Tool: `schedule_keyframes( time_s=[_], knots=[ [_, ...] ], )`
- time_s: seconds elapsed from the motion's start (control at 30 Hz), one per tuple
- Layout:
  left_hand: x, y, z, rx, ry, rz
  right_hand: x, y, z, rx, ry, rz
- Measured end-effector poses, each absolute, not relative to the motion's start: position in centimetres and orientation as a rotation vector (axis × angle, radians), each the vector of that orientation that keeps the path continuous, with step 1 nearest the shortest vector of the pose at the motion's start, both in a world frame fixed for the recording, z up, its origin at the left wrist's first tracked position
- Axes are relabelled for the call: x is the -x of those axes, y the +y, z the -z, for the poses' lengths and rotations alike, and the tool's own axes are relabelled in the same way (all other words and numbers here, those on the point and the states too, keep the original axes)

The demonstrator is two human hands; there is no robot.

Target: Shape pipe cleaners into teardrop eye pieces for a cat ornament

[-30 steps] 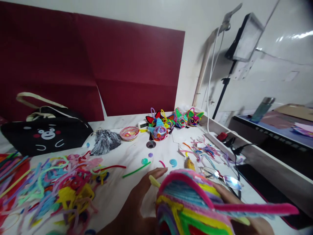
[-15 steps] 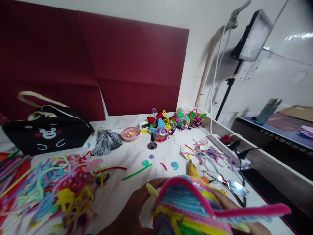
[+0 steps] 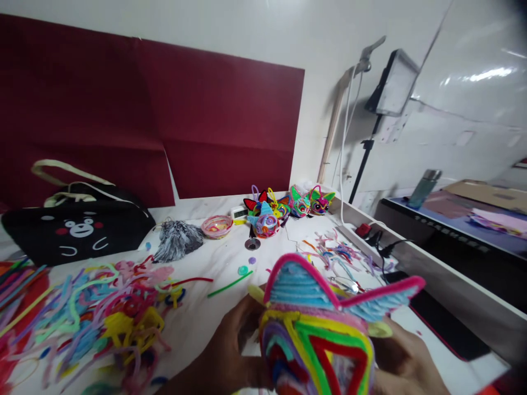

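Observation:
A large animal head made of pipe cleaners (image 3: pixel 304 321) fills the bottom centre. It has blue ears edged in pink and a striped face in yellow, green, red and purple; its lowest part is cut off by the frame. My left hand (image 3: pixel 233 343) is closed around its left side, and my right hand (image 3: pixel 405 354) grips the right side, with fingers partly hidden behind it. Beyond it on the table lie a green pipe cleaner (image 3: pixel 231 284), a small turquoise coil (image 3: pixel 242 270) and a purple coil (image 3: pixel 252 260).
Loose pipe cleaners (image 3: pixel 88 323) are heaped at left. Behind stand a black bag (image 3: pixel 82 230), a grey tassel (image 3: pixel 179 240), a pink bowl (image 3: pixel 217 226) and several finished heads (image 3: pixel 265 224). Pipe-cleaner scraps (image 3: pixel 340 252) and a black phone-like slab (image 3: pixel 448 323) lie at right.
The animal head has come up and tilted, so more of its face shows and both ears stand higher. It now covers the yellow glue bottle and most of the eyeglasses.

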State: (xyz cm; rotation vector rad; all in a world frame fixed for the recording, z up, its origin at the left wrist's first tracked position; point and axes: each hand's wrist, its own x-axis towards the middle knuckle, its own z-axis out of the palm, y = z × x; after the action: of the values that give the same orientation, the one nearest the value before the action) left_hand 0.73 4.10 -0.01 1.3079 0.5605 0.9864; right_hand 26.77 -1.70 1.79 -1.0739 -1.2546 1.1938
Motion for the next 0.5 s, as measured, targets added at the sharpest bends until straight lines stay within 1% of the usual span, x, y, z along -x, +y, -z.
schedule_keyframes(
  time_s=[0.1, 0.23, 0.5],
  knots=[
    [-1.3, 4.2, -1.9, -1.256, 0.474, -0.978, -26.4, -1.1, -2.3, 0.977, -1.254, -1.194],
    [-1.8, 4.2, -3.4, -1.204, 0.353, -1.064, -26.0, 0.6, -2.9, 0.849, -1.421, -1.133],
    [-1.4, 4.7, -3.4, -1.11, 0.281, -1.212, -24.3, 3.6, -4.7, 0.671, -1.474, -1.131]
  ],
)
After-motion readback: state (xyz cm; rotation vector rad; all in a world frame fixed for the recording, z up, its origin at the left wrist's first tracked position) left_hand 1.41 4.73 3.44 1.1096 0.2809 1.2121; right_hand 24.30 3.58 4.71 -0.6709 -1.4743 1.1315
